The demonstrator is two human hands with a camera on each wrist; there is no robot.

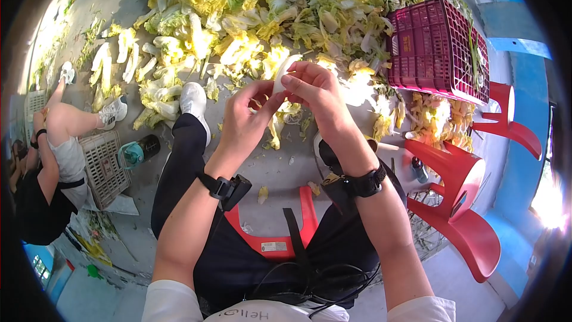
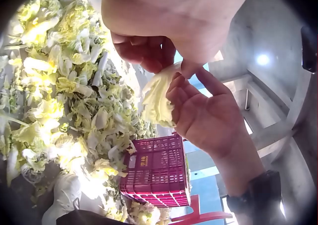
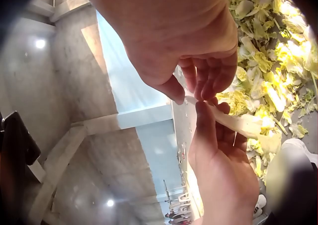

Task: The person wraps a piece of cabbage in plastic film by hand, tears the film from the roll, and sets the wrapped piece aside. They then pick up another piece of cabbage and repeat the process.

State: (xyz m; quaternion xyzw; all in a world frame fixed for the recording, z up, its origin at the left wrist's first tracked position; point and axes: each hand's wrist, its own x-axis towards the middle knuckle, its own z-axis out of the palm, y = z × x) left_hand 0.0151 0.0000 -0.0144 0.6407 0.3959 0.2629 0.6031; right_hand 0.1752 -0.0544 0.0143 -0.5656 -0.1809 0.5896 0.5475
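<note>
A pale cabbage leaf (image 1: 286, 71) is held up between both hands over the floor. My left hand (image 1: 247, 110) pinches its lower end between thumb and fingers. Close beside it, my right hand (image 1: 316, 89) has thumb and curled fingers on the same leaf. In the left wrist view the leaf (image 2: 159, 97) shows its wide, crinkled part against the right hand (image 2: 206, 116). The right wrist view shows the leaf's white stalk (image 3: 238, 124) lying along the left hand (image 3: 218, 170), with the right hand's fingertips at its end.
A large heap of cabbage leaves (image 1: 238, 18) covers the floor ahead. A magenta crate (image 1: 438, 50) stands at the right, near red chairs (image 1: 453, 185). At the left, another person (image 1: 56, 161) sits by a beige crate (image 1: 104, 167) and a dark bottle (image 1: 149, 145).
</note>
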